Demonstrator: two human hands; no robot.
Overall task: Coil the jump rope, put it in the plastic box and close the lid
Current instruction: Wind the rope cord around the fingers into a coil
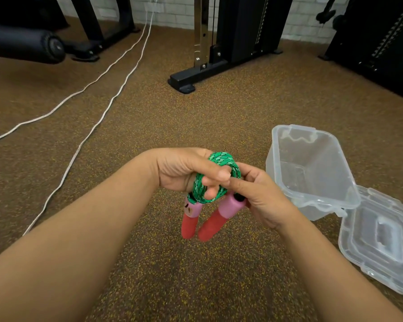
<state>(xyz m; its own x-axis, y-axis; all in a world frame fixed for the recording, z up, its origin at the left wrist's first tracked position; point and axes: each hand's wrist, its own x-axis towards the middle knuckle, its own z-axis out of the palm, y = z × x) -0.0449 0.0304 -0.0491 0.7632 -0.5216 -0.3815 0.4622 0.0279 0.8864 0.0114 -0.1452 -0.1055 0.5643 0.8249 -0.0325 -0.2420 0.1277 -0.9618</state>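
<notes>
The green braided jump rope [221, 161] is wound into a tight coil around the fingers of my left hand [182, 170], which grips it. Its two pink-and-red handles [203, 219] hang down below the coil. My right hand [258, 196] pinches the top of the right handle where the rope enters it. Both hands are held above the floor, just left of the clear plastic box [312, 173], which stands open and empty. The clear lid [382, 238] lies flat on the floor to the right of the box.
Brown speckled gym flooring [149, 126] lies all around. Two white cables [98, 122] run across the floor at left. A black weight machine base [196, 75] stands ahead, a padded roller [26, 43] at far left, more black equipment [382, 43] at right.
</notes>
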